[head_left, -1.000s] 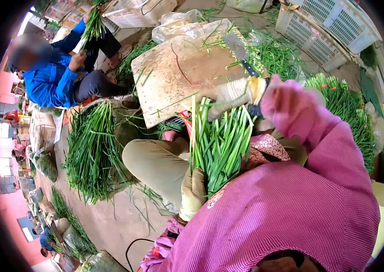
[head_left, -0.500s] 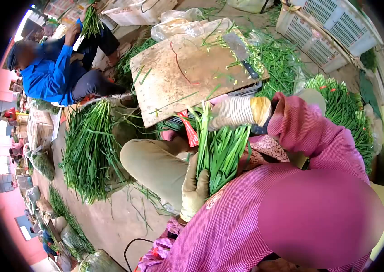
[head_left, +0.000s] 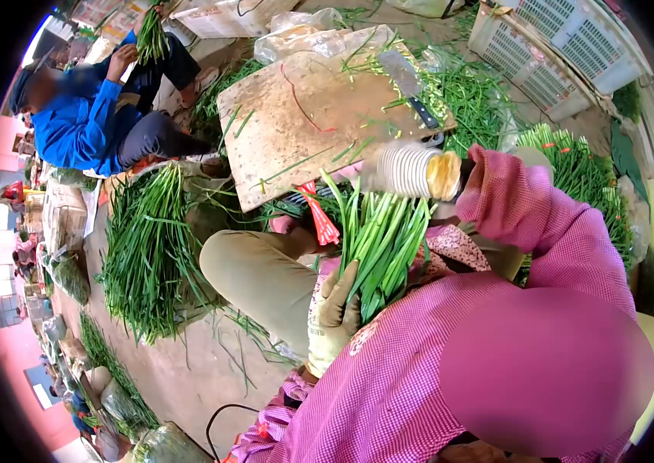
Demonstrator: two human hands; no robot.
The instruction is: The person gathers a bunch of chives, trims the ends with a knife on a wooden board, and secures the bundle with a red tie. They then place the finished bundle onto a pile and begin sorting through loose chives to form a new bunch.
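My left hand point(head_left: 336, 307), in a pale work glove, holds a bunch of green garlic chives point(head_left: 382, 251) from below, its thumb along the side of the leaves. The bunch lies across my lap with the pale stem ends pointing up and away. My right hand point(head_left: 398, 171), in a white ribbed glove, is just above the stem ends. Motion smears its fingers, so whether it grips any stems cannot be made out. A bundle of red ties point(head_left: 318, 214) hangs beside the bunch, near the board's edge.
A worn wooden board point(head_left: 304, 116) bears a cleaver point(head_left: 412, 89), a red tie and cut bits. Loose chives point(head_left: 150, 255) lie at left; tied bunches point(head_left: 578, 181) stand at right. White crates point(head_left: 535, 65) are behind. A co-worker in blue point(head_left: 84, 127) sits at left holding greens.
My right hand has moved slightly left and up, off the front of the stems. The chive bunch has fanned out wider in my left hand. The co-worker's greens shifted slightly.
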